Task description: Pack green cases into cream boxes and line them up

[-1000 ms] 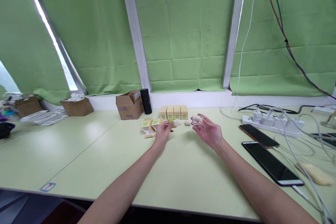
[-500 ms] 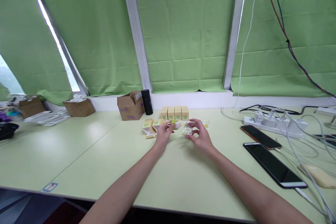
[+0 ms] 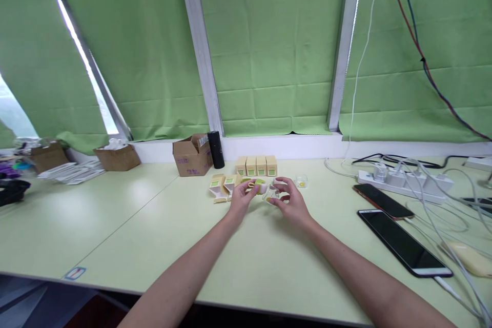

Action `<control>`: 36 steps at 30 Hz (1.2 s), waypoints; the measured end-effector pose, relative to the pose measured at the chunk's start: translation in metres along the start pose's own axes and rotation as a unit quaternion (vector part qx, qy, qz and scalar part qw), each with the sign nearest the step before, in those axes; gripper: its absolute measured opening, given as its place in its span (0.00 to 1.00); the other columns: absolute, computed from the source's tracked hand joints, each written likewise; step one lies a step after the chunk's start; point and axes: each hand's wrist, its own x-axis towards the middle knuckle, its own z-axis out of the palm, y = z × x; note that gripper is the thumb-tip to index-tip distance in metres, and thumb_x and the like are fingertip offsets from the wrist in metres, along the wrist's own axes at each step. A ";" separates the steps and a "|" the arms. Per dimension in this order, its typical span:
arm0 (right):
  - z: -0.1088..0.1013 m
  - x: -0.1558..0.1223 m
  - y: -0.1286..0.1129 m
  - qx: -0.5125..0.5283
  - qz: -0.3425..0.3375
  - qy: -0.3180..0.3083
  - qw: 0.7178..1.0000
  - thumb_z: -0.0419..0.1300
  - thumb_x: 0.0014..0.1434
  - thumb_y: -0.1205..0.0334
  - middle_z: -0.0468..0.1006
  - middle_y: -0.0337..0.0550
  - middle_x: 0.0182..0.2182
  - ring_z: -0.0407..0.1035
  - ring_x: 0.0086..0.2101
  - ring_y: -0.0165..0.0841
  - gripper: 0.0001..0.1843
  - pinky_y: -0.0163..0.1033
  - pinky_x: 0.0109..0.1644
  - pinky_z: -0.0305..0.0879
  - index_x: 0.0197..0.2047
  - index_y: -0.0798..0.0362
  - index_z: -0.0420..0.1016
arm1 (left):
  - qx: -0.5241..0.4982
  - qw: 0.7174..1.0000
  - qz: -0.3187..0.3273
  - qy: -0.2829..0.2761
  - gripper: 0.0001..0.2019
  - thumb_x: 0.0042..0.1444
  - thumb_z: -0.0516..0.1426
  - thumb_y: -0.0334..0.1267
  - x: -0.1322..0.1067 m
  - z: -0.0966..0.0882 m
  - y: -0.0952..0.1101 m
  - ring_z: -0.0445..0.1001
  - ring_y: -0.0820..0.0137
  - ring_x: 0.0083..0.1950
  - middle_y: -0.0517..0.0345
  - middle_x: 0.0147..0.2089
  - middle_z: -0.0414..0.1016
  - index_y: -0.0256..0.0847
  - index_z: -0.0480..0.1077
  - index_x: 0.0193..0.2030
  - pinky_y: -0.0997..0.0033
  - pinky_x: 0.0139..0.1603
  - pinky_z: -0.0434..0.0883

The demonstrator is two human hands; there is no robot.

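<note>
Over the middle of the table, my left hand [image 3: 240, 202] pinches a small green and pale pink item with a loop [image 3: 260, 185]; its exact kind is too small to make out. My right hand [image 3: 295, 206] grips a small clear plastic container [image 3: 271, 193] between thumb and fingers, right beside that item. Behind my right hand stands a second clear container [image 3: 301, 181] with a yellow spot in it. Two opened small kraft boxes [image 3: 217, 187] are just left of my left hand, partly covered by it. Several closed kraft boxes [image 3: 256, 166] stand in a row behind.
A cardboard box [image 3: 192, 159] and a black cylinder [image 3: 216, 149] stand against the wall. On the right lie two phones [image 3: 403, 241], a white power strip [image 3: 400, 184] and tangled cables. Papers [image 3: 75, 171] and another carton [image 3: 118, 158] are at the far left.
The clear container in my right hand has tilted and come closer to the green and pink item. That item has turned in my left hand, showing more green.
</note>
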 end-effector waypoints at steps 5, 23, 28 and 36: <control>0.001 0.000 0.000 0.040 0.021 -0.004 0.999 0.72 0.51 0.54 0.83 0.46 0.47 0.76 0.46 0.41 0.34 0.45 0.45 0.70 0.58 0.45 0.65 | 0.010 1.000 -0.014 -0.015 0.27 0.49 0.71 0.55 -0.001 0.001 -0.001 0.81 0.59 0.46 0.46 0.46 0.83 0.35 0.80 0.48 0.64 0.47 0.75; 0.001 -0.002 -0.007 0.041 0.042 -0.018 0.998 0.71 0.51 0.52 0.82 0.46 0.47 0.75 0.49 0.42 0.34 0.46 0.48 0.70 0.58 0.45 0.65 | 0.132 0.989 0.022 -0.058 0.27 0.52 0.68 0.55 -0.004 0.002 0.003 0.80 0.56 0.50 0.43 0.50 0.82 0.38 0.79 0.53 0.61 0.49 0.74; 0.000 0.000 0.000 0.078 0.056 -0.013 0.995 0.72 0.49 0.51 0.81 0.47 0.47 0.75 0.50 0.44 0.35 0.48 0.49 0.73 0.57 0.45 0.65 | 0.104 0.993 0.032 -0.036 0.28 0.59 0.63 0.57 -0.003 0.001 0.004 0.79 0.58 0.51 0.45 0.50 0.81 0.39 0.76 0.57 0.62 0.49 0.74; -0.003 0.006 0.011 0.121 0.064 0.015 0.991 0.74 0.46 0.50 0.83 0.48 0.46 0.77 0.47 0.45 0.37 0.54 0.52 0.74 0.56 0.47 0.65 | 0.088 0.995 0.030 -0.023 0.24 0.60 0.62 0.55 -0.003 0.002 0.003 0.78 0.58 0.55 0.45 0.51 0.81 0.40 0.76 0.54 0.64 0.48 0.73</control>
